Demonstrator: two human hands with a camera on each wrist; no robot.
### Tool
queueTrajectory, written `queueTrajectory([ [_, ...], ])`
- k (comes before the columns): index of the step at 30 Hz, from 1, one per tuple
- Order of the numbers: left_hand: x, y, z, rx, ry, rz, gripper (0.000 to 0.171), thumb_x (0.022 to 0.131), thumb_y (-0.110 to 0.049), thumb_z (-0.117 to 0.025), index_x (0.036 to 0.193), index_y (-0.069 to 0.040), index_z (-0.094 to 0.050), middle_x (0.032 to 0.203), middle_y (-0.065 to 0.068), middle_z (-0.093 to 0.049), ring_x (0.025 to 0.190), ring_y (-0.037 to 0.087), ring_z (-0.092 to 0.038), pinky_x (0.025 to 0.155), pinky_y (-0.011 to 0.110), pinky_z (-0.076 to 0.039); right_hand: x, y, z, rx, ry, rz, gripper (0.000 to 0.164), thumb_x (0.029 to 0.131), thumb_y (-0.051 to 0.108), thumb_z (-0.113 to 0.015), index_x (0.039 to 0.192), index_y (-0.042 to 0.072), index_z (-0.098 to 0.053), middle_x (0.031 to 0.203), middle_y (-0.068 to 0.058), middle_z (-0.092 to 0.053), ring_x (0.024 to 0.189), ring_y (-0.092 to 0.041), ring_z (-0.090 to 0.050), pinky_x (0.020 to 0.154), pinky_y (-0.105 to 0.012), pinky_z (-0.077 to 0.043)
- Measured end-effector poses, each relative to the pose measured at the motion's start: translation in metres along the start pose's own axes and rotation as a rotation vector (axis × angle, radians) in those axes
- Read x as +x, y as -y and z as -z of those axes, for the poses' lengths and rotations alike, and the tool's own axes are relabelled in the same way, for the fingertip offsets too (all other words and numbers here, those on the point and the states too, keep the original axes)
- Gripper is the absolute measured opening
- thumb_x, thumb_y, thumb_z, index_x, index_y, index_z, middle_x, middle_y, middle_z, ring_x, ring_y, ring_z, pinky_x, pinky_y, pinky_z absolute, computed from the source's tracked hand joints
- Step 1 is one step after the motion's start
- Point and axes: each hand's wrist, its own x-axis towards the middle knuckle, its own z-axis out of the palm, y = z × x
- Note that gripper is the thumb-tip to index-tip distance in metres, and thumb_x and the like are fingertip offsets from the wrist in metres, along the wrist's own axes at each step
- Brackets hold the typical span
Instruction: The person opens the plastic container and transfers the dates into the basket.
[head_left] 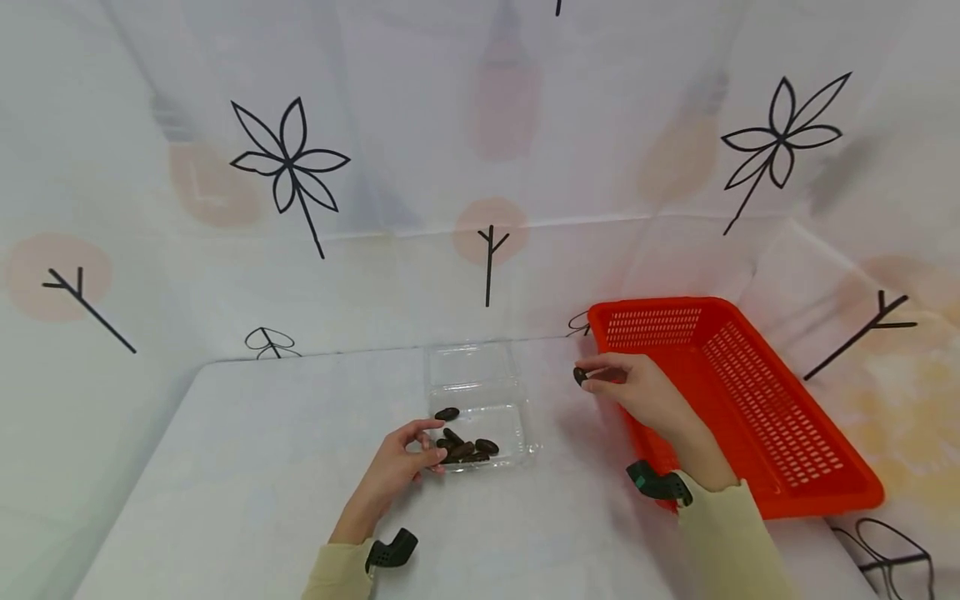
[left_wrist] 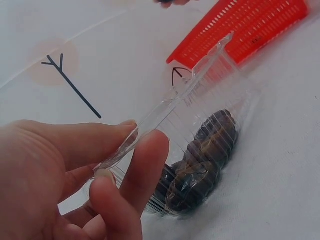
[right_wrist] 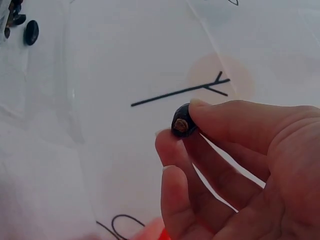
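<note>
A clear plastic clamshell box (head_left: 504,425) lies with its lid folded back, several dark brown dates (head_left: 465,450) gathered in its near left part. One date (head_left: 447,413) lies apart, toward the box's far left side. My left hand (head_left: 403,457) pinches the box's left rim between thumb and fingers; the left wrist view shows the clear wall (left_wrist: 170,107) between them. Away to the right, my right hand (head_left: 637,387) holds a single date (right_wrist: 183,122) at its fingertips, the brown stem end showing. That hand is raised beside the basket's left wall.
A red plastic basket (head_left: 817,400) with slotted walls stands at the right, tilted in view, partly behind my right forearm. White cloth covers the table (head_left: 285,450). A white printed sheet (head_left: 390,275) hangs behind the table's far edge.
</note>
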Motion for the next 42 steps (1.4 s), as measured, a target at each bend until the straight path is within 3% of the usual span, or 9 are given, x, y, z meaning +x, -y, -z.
queueTrajectory([
  [8, -0.002, -0.001, -0.001, -0.005, 0.007, -0.014, 0.052, 0.088, -0.012, -0.077, 0.135, -0.004, -0.058, 0.091, 0.003, -0.046, 0.077, 0.027, -0.073, 0.050, 0.024, -0.038, -0.019, -0.025, 0.032, -0.033, -0.027, -0.011, 0.035, 0.095, 0.021, -0.071, 0.127, 0.008, -0.067, 0.119, -0.011, -0.068, 0.107, -0.031, -0.058, 0.082, -0.041, -0.055],
  [20, -0.003, -0.003, 0.000, 0.006, 0.004, -0.006, 0.051, 0.088, -0.013, -0.077, 0.134, -0.004, -0.058, 0.091, 0.004, -0.046, 0.077, 0.025, -0.073, 0.051, 0.024, -0.038, -0.031, -0.071, 0.067, -0.130, 0.035, -0.016, 0.040, 0.098, 0.026, -0.067, 0.131, 0.005, -0.064, 0.122, -0.011, -0.066, 0.107, -0.027, -0.061, 0.082, -0.029, -0.053],
  [29, -0.003, -0.004, -0.002, 0.003, 0.004, -0.013, 0.052, 0.088, -0.014, -0.077, 0.135, -0.004, -0.057, 0.091, 0.004, -0.046, 0.076, 0.024, -0.073, 0.051, 0.023, -0.039, -0.030, -0.082, 0.074, -0.117, 0.110, -0.034, 0.040, 0.096, 0.023, -0.068, 0.130, 0.002, -0.064, 0.121, -0.011, -0.067, 0.107, -0.028, -0.063, 0.082, -0.032, -0.052],
  [34, -0.003, -0.003, -0.002, 0.003, 0.010, -0.017, 0.052, 0.089, -0.013, -0.076, 0.136, -0.004, -0.057, 0.091, 0.003, -0.046, 0.076, 0.023, -0.073, 0.051, 0.024, -0.039, -0.029, -0.082, 0.072, -0.113, 0.151, -0.037, 0.036, 0.094, 0.020, -0.070, 0.124, 0.000, -0.066, 0.116, -0.012, -0.069, 0.102, -0.026, -0.063, 0.084, -0.039, -0.051],
  [42, -0.002, -0.002, -0.001, 0.016, 0.008, -0.024, 0.052, 0.090, -0.014, -0.075, 0.137, -0.003, -0.056, 0.090, 0.003, -0.046, 0.076, 0.024, -0.072, 0.050, 0.024, -0.038, -0.027, -0.089, 0.072, -0.165, 0.179, -0.070, 0.029, 0.093, 0.018, -0.071, 0.118, 0.003, -0.069, 0.109, -0.008, -0.070, 0.098, -0.024, -0.064, 0.084, -0.041, -0.051],
])
